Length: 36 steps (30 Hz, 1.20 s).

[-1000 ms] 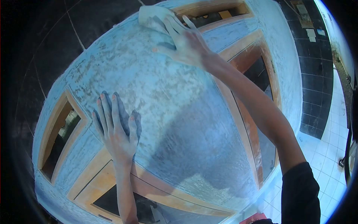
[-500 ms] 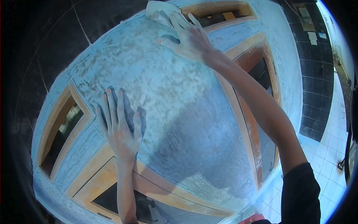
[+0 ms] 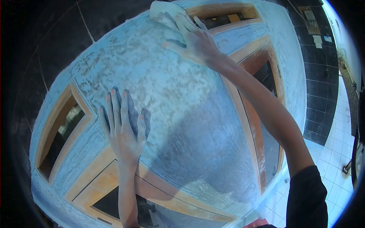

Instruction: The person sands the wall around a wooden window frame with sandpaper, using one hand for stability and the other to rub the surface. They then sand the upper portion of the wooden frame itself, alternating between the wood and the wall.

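A patchy pale-blue wall [image 3: 159, 68] with grey smudges curves across the view, its surface dusty. My left hand [image 3: 123, 133] lies flat on it with spread fingers and holds nothing. Higher up, near the wall's upper edge, my right hand [image 3: 195, 43] presses a whitish sheet of sandpaper [image 3: 163, 11] against the surface. The fingers are over the sheet's right part and the thumb is stretched out to the left. Part of the sheet is hidden beneath the fingers. Both hands look coated with pale dust.
Wooden frames surround the wall: a small opening [image 3: 222, 9] at the top, another opening [image 3: 47, 152] at left, a doorway frame [image 3: 256, 152] at right and a wooden frame [image 3: 175, 190] below. Dark tiles [image 3: 321, 83] and white floor tiles [image 3: 330, 155] are at right.
The view has shifted slightly. My right hand and the sheet appear a little to the right; my left hand stays on nearly the same spot of the wall.
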Motion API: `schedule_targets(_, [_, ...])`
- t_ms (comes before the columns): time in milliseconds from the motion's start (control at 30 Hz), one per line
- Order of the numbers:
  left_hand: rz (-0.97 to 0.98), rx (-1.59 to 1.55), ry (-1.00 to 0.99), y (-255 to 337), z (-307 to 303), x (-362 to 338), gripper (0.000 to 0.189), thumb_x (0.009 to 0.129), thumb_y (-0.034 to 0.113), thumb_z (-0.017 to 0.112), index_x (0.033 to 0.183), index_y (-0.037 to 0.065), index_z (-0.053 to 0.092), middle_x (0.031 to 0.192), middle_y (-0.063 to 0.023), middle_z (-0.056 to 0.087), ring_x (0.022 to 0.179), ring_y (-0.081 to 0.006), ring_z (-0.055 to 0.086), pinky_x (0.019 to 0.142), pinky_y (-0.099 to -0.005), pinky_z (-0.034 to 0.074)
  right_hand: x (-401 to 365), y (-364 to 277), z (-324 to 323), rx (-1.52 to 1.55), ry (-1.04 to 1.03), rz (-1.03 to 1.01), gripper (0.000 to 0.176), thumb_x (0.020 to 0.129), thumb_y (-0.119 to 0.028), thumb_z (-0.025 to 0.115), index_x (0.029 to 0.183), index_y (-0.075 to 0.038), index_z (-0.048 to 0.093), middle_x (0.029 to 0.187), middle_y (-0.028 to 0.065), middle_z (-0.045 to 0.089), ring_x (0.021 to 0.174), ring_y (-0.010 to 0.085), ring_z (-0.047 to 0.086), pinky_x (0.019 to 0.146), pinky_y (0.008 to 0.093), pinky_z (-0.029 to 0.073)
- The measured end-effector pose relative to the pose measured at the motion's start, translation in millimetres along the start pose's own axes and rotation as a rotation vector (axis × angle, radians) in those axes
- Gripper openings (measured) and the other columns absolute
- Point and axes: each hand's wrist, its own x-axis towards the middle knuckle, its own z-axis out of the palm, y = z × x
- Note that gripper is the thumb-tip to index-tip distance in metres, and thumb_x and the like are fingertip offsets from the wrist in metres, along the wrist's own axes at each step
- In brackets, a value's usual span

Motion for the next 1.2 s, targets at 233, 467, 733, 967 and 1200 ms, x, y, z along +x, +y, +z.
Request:
schedule_targets(233, [0.003,0.028,0.007,0,0,0,0.058,0.101,0.040,0.047,0.151,0.011,0.045,0.159,-0.0130,0.038,0.149,-0.0327,0.031,0.122,-0.0539,0.019,-147,4,16,-0.088,0.148,-0.300,0.098,0.087,-0.057,0.068,0.153,0.004,0.028,0.153,0.0296,0.037,0.142,0.0402,0.040,0.118,0.0583,0.026])
schedule_targets(467, [0.005,-0.005,0.018,0,1,-1,0.058,0.102,0.042,0.046,0.151,0.010,0.046,0.159,-0.0116,0.038,0.150,-0.0309,0.030,0.123,-0.0519,0.018,-6,16,14,-0.217,0.152,-0.102,0.097,0.090,-0.066,0.057,0.151,0.005,0.032,0.148,0.0304,0.044,0.138,0.0394,0.045,0.119,0.0568,0.026])
schedule_targets(733, [-0.011,0.017,0.015,2,-1,-1,0.057,0.101,0.040,0.048,0.151,0.012,0.046,0.158,-0.0122,0.040,0.148,-0.0320,0.033,0.122,-0.0539,0.020,-183,18,5,-0.249,0.013,-0.269,0.105,0.085,-0.061,0.068,0.154,0.006,0.025,0.150,0.0299,0.042,0.141,0.0401,0.041,0.118,0.0567,0.028])
schedule_targets(967, [-0.002,-0.003,0.018,1,1,0,0.057,0.102,0.042,0.047,0.151,0.013,0.046,0.158,-0.0118,0.040,0.148,-0.0319,0.033,0.122,-0.0534,0.020,-15,17,17,-0.223,0.195,-0.205,0.095,0.086,-0.051,0.071,0.154,0.000,0.029,0.147,0.0254,0.046,0.136,0.0431,0.045,0.119,0.0560,0.026])
schedule_targets(1200, [-0.017,-0.005,0.020,2,0,-2,0.058,0.102,0.043,0.047,0.150,0.012,0.047,0.158,-0.0119,0.040,0.148,-0.0316,0.033,0.122,-0.0532,0.020,-193,-15,12,-0.075,0.007,-0.167,0.102,0.084,-0.052,0.074,0.154,0.005,0.027,0.153,0.0292,0.037,0.138,0.0480,0.041,0.114,0.0580,0.032])
